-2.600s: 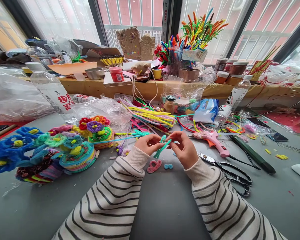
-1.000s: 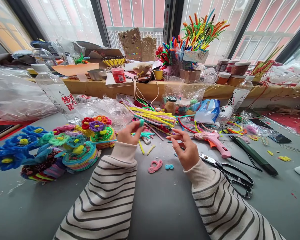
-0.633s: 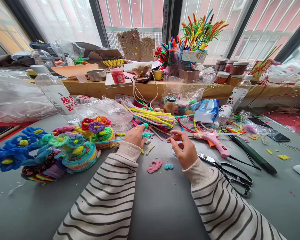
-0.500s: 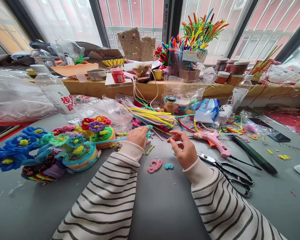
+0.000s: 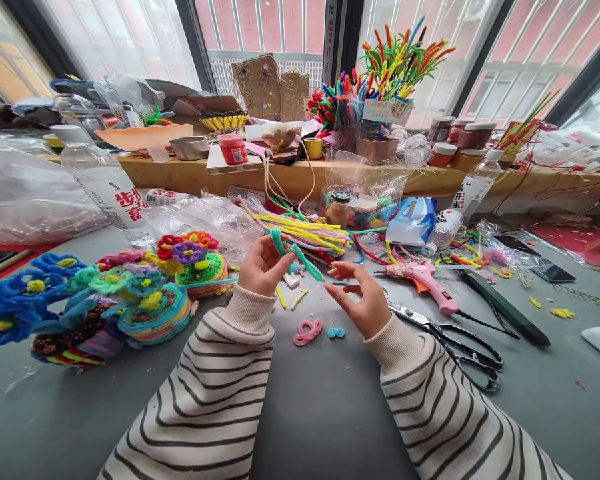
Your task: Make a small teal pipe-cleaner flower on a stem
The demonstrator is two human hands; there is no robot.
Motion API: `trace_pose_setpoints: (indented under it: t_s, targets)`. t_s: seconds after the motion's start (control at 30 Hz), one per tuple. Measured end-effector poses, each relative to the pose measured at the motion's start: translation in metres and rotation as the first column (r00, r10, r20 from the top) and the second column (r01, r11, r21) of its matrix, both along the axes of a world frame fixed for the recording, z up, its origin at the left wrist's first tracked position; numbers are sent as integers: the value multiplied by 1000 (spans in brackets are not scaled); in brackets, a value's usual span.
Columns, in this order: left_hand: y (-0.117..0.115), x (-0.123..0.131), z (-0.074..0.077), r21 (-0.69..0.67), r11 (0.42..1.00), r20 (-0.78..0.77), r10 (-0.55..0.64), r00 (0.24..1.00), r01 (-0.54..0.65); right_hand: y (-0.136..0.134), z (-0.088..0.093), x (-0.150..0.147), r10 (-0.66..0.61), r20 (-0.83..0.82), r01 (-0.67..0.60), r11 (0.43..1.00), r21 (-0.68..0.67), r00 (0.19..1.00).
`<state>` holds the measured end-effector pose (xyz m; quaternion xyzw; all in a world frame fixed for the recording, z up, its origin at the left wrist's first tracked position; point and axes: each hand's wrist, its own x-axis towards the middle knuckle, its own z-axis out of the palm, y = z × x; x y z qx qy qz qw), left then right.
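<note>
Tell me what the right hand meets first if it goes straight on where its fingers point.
Probably the teal loop in the left hand, just ahead of the right hand, though depth is hard to judge.

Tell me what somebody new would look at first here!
Probably the big fuzzy blue flowers at the left of the gray table, with smaller colorful ones beside them. Next might be the tall bunch of orange, green and yellow fuzzy stems in front of the window, right of center. In the middle, the left hand holds a bright turquoise looped piece.
</note>
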<state>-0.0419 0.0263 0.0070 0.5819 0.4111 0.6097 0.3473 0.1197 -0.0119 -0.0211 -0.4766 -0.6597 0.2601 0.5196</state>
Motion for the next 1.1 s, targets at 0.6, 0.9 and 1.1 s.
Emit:
trace_pose_setpoints:
  t_s: [0.6, 0.9, 1.1]
  targets:
    - [-3, 9, -7, -350, 913, 163, -162, 973, 210, 4, -4, 10, -85, -127, 91, 995, 44, 988]
    - [-17, 21, -12, -279, 846, -81, -492, 867, 454, 0, -2, 6, 10, 136, -26, 993, 118, 991]
    - [-12, 16, -17, -209, 933, -296, -346, 890, 293, -1, -2, 4, 47, 64, -54, 992, 110, 997]
